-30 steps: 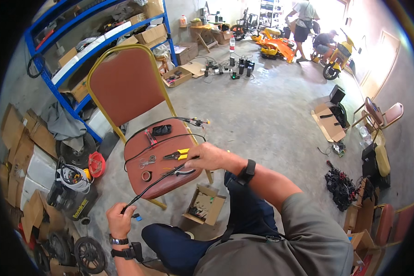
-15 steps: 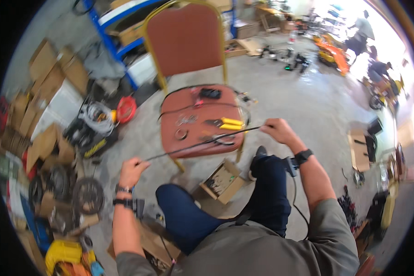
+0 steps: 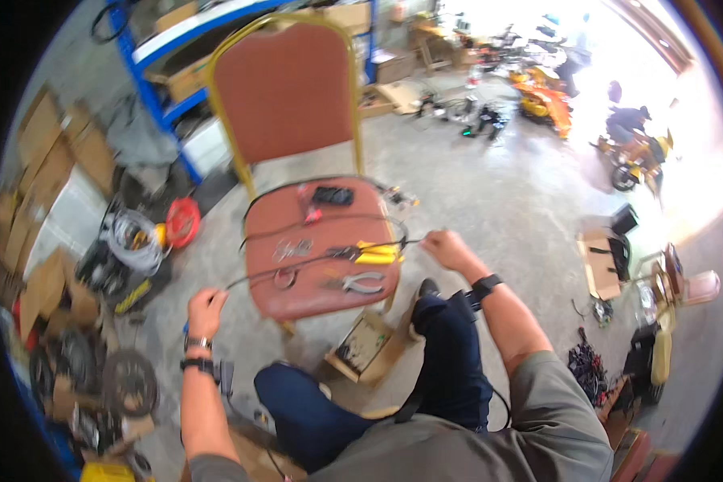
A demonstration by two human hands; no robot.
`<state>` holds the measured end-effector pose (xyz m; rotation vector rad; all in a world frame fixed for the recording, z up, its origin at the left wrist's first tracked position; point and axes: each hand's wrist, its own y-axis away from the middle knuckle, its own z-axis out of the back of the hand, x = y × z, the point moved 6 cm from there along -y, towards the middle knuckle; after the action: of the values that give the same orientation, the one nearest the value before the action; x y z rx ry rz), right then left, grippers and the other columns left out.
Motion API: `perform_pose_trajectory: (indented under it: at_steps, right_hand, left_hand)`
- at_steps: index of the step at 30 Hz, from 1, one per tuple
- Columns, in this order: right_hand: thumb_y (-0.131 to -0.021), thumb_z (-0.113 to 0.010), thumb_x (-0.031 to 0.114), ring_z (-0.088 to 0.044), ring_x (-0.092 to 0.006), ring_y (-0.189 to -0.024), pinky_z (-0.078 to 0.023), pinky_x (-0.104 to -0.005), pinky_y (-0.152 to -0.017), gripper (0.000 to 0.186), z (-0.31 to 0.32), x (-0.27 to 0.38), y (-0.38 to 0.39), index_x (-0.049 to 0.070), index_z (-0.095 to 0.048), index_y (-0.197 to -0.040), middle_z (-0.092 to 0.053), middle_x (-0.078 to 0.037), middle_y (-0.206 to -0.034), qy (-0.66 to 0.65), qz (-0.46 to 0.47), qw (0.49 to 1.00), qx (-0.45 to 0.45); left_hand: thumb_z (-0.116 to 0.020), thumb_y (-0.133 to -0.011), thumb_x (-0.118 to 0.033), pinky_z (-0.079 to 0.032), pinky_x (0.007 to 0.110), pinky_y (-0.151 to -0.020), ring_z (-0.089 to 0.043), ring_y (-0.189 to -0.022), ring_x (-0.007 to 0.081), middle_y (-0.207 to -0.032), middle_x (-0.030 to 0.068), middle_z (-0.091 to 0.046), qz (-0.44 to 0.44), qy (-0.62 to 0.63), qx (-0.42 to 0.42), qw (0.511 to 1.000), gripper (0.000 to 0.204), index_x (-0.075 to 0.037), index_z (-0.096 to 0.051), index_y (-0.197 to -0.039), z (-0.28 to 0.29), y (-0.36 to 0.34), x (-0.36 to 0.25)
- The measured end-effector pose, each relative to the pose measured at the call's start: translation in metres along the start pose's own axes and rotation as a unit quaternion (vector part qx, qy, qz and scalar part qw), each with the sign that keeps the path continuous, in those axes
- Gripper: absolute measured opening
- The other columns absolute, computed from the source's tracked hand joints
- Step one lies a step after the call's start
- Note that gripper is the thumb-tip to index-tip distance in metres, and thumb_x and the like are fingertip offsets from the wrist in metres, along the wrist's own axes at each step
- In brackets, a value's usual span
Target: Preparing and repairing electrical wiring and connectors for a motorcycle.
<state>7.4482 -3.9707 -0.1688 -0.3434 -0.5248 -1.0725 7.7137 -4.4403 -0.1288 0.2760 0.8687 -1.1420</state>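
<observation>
Now left hand [image 3: 206, 308] and right hand [image 3: 446, 247], both clamped on thin black cable [image 3: 313, 261], stretch it above red padded chair seat [image 3: 297, 299].

The left hand [image 3: 207, 309] and right hand [image 3: 446, 247] hold a black cable [image 3: 313, 260] stretched between them. Beneath it, a red chair [image 3: 297, 145] seat carries yellow-handled pliers [image 3: 373, 254].

Red-brown chair [image 3: 297, 88], black cable [image 3: 313, 261], yellow-handled pliers [image 3: 373, 254].

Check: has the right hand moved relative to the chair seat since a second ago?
Yes. The right hand has gone from over the chair seat to just off its right edge, holding the black cable.
</observation>
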Motion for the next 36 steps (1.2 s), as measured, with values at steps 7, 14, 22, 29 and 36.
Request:
perform_pose_trajectory:
  at_steps: [7,14,22,29,36]
  right_hand:
    - [-0.084,-0.056,0.033,-0.059,-0.0384,-0.075,-0.047,-0.0433,-0.066,0.029,-0.025,0.002,-0.034,0.005,-0.064,-0.080,-0.062,-0.020,-0.076,-0.031,0.011,0.999,0.012]
    - [-0.087,-0.056,0.029,-0.059,-0.0283,-0.067,-0.046,-0.0383,-0.062,0.027,-0.057,-0.006,-0.052,0.002,-0.064,-0.083,-0.060,-0.017,-0.070,-0.086,-0.050,0.995,0.006]
    - [-0.090,-0.053,0.028,-0.049,-0.0096,-0.059,-0.043,-0.0280,-0.056,0.029,-0.092,-0.024,-0.050,0.000,-0.060,-0.083,-0.053,-0.002,-0.061,-0.223,-0.130,0.966,0.017]
    - [-0.091,-0.050,0.029,-0.056,-0.0154,-0.065,-0.046,-0.0314,-0.062,0.031,-0.102,-0.031,-0.049,0.000,-0.060,-0.086,-0.060,-0.007,-0.069,-0.201,-0.123,0.972,0.014]
    - [-0.091,-0.051,0.026,-0.058,-0.0133,-0.070,-0.048,-0.0295,-0.066,0.029,-0.116,-0.041,-0.048,-0.002,-0.061,-0.089,-0.062,-0.005,-0.074,-0.253,-0.139,0.958,-0.003]
  left_hand:
    - [-0.066,-0.079,-0.014,-0.042,0.031,-0.058,-0.050,-0.059,0.0162,-0.064,0.0090,-0.056,0.073,-0.004,-0.021,0.997,0.019,0.004,-0.060,-0.076,-0.035,-0.039,0.058]
    - [-0.065,-0.079,-0.014,-0.043,0.028,-0.060,-0.052,-0.061,0.0155,-0.065,0.0079,-0.057,0.132,-0.013,0.012,0.991,0.018,0.003,-0.063,-0.080,-0.068,-0.051,0.107]
    - [-0.060,-0.083,-0.015,-0.043,0.028,-0.059,-0.052,-0.062,0.0125,-0.070,0.0058,-0.061,0.166,0.072,0.023,0.983,0.021,0.005,-0.063,-0.088,-0.098,-0.054,0.126]
    - [-0.051,-0.089,-0.012,-0.047,0.031,-0.072,-0.060,-0.079,0.0186,-0.088,0.0125,-0.065,0.184,0.089,-0.007,0.979,0.023,0.007,-0.060,-0.100,-0.103,-0.049,0.104]
    - [-0.045,-0.092,-0.014,-0.045,0.034,-0.083,-0.059,-0.094,0.0254,-0.102,0.0158,-0.063,0.152,0.068,-0.088,0.982,0.028,0.005,-0.056,-0.109,-0.116,-0.043,0.095]
